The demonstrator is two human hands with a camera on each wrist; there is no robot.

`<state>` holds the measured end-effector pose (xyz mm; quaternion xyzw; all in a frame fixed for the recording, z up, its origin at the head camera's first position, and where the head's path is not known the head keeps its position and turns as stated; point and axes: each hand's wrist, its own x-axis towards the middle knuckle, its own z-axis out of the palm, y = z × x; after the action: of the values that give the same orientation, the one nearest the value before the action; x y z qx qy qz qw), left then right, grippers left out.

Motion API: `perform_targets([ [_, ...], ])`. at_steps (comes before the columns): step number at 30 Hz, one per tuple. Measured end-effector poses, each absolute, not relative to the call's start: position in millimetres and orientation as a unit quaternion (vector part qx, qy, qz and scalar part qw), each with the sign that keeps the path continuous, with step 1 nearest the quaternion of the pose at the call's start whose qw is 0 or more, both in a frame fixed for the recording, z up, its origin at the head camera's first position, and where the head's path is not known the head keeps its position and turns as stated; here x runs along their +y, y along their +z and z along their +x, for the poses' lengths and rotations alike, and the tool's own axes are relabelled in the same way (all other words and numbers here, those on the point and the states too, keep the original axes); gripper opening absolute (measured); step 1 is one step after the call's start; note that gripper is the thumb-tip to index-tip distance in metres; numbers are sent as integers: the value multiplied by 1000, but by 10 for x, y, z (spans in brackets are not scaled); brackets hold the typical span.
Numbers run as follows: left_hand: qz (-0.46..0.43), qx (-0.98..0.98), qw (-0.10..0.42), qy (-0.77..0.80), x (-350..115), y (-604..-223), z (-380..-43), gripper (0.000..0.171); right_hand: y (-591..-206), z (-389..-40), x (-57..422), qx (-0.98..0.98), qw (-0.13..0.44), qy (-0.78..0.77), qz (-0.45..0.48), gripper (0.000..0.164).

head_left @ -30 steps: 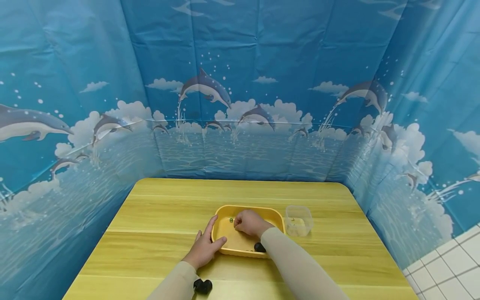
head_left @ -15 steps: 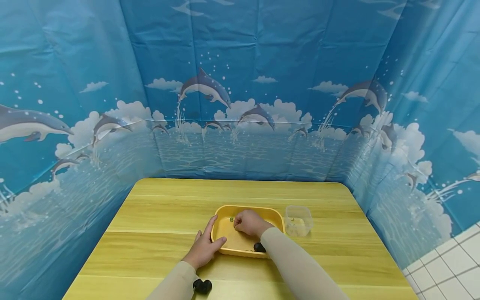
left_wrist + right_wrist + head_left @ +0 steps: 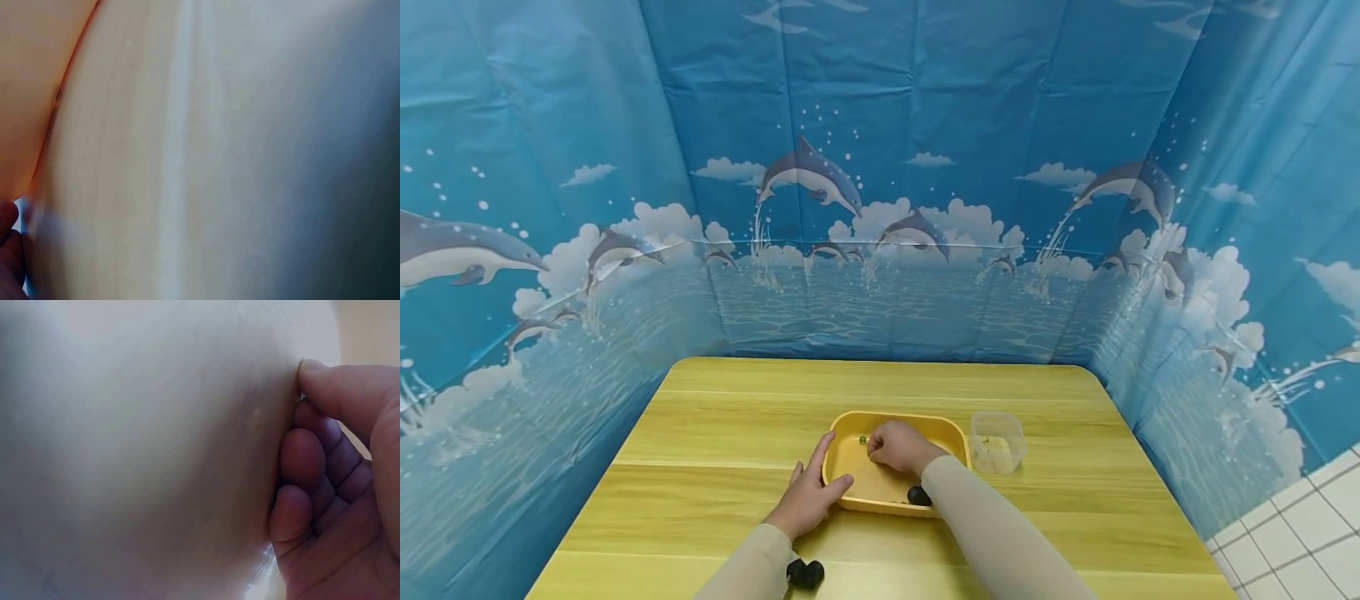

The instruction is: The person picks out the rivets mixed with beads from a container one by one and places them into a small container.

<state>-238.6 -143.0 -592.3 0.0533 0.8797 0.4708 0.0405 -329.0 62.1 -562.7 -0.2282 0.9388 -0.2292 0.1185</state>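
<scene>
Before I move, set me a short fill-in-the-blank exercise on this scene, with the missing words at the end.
Of the yellow tray's left and right ends, the left hand touches the ____ one.
The marble-like ball beside the right hand is coloured ____.
In the head view, the clear plastic container stands to the tray's ____.
The blue curtain shows leaping ____.

Missing words: left; green; right; dolphins.
</scene>
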Motion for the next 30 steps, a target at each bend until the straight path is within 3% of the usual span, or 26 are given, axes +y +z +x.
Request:
perform_targets([
  [30, 45, 882, 38, 468, -1424, -5932, -2385, 75, -5611, -3286, 638, 932, 130, -256, -221, 10],
])
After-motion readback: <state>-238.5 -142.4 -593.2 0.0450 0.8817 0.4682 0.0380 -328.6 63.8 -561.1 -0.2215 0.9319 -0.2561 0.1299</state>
